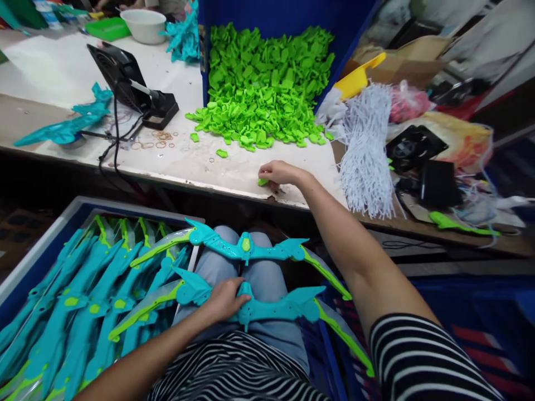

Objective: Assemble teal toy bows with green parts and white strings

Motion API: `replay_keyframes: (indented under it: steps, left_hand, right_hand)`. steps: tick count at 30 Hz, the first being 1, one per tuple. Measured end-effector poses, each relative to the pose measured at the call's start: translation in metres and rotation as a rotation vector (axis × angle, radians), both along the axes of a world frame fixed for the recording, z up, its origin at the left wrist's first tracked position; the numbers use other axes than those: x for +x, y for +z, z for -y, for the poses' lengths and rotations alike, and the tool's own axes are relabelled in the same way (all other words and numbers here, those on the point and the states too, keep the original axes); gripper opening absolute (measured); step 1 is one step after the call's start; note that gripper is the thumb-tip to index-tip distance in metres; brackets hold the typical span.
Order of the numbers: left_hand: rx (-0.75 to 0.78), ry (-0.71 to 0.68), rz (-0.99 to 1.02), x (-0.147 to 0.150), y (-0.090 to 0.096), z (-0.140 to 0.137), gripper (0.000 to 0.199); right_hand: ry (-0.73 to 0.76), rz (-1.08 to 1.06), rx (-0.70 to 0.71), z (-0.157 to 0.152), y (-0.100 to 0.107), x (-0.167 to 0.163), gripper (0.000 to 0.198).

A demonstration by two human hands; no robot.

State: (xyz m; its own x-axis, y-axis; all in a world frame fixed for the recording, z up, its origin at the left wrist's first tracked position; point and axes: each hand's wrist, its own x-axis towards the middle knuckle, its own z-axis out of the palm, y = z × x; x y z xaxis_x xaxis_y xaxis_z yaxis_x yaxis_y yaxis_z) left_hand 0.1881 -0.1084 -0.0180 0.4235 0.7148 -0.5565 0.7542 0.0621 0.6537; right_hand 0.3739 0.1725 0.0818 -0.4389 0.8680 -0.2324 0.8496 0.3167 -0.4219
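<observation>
Across my lap lie two turquoise toy bows with lime-green tips. My left hand [227,299] is wrapped round the middle of the nearer toy bow [284,307]. The farther toy bow [267,252] rests over my knees and has a green piece [246,243] at its centre. At the table's front edge, my right hand [279,174] pinches a small green plastic piece [262,182], partly hidden by the fingers. Beyond it, a heap of green plastic pieces [267,83] spills from a tipped blue bin [288,16] onto the table [200,167].
A crate [71,209] of turquoise bows stands at my left. On the table are a black soldering-stand-like fan [121,72], rubber bands [163,135], a white bowl [145,27] and a turquoise part [71,122]. White strings [366,147] hang over the edge at right.
</observation>
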Motion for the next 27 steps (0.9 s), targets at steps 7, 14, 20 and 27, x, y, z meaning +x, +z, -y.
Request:
replay_keyframes:
  steps: [7, 14, 20, 27]
  left_hand:
    - [-0.077, 0.015, 0.071, 0.002, -0.013, -0.018, 0.047]
    - [-0.431, 0.176, 0.292, -0.006, -0.013, -0.027, 0.05]
    - [-0.455, 0.141, 0.289, -0.007, -0.004, -0.032, 0.044]
    - [0.458, -0.204, 0.012, -0.011, 0.005, 0.024, 0.046]
  right_hand:
    - [-0.172, -0.084, 0.459, 0.013, -0.036, 0.013, 0.032]
    - [0.013, -0.144, 0.518, 0.031, -0.065, 0.032, 0.025]
    - [-0.102, -0.233, 0.536, 0.041, -0.065, 0.016, 0.022]
    - [-0.124, -0.375, 0.495, 0.198, -0.067, 0.007, 0.022]
